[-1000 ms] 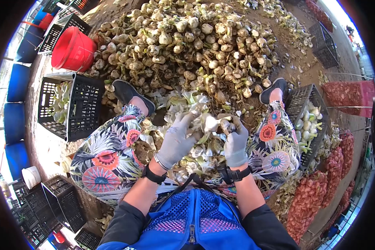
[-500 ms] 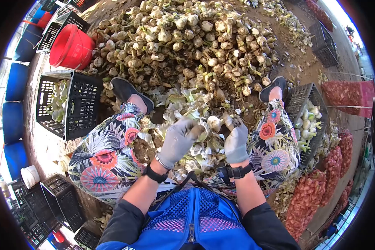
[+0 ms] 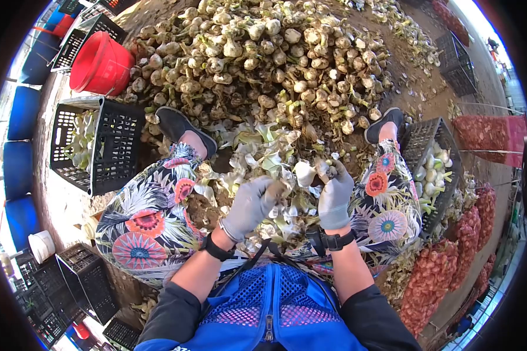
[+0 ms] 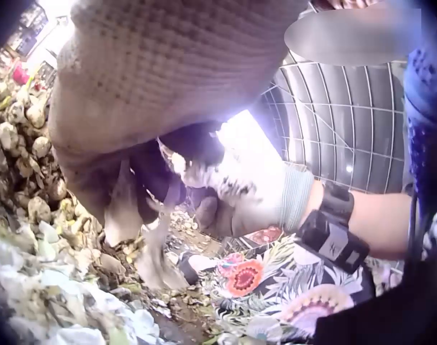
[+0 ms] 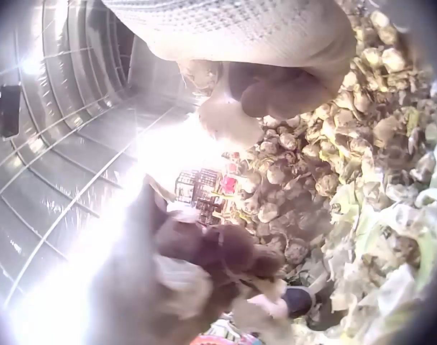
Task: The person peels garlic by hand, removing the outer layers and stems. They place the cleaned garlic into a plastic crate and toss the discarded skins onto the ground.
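Note:
Both hands wear pale, soiled gloves. By its stem end my right hand [image 3: 335, 196] holds a whitish garlic bulb [image 3: 304, 173], whose rounded side faces left and shows smooth in the right wrist view below the fingers [image 5: 283, 93]. My left hand [image 3: 249, 205] is a little lower and to the left, apart from the bulb, with its fingers curled. Pale strips of garlic skin [image 4: 157, 255] hang from those fingers in the left wrist view. Loose peeled skins [image 3: 263, 158] cover the ground below both hands, between the legs.
A large heap of unpeeled garlic [image 3: 263, 64] lies ahead of the feet. Black crates stand left [image 3: 120, 146] and right [image 3: 413, 146], each with cleaned bulbs inside. A red bucket [image 3: 114, 67] is beside the heap, and filled red mesh bags [image 3: 430, 281] lie at right.
My left hand has drawn away from the garlic bulb, moving down toward the body with its fingers curling. My right hand still holds the bulb at nearly the same spot.

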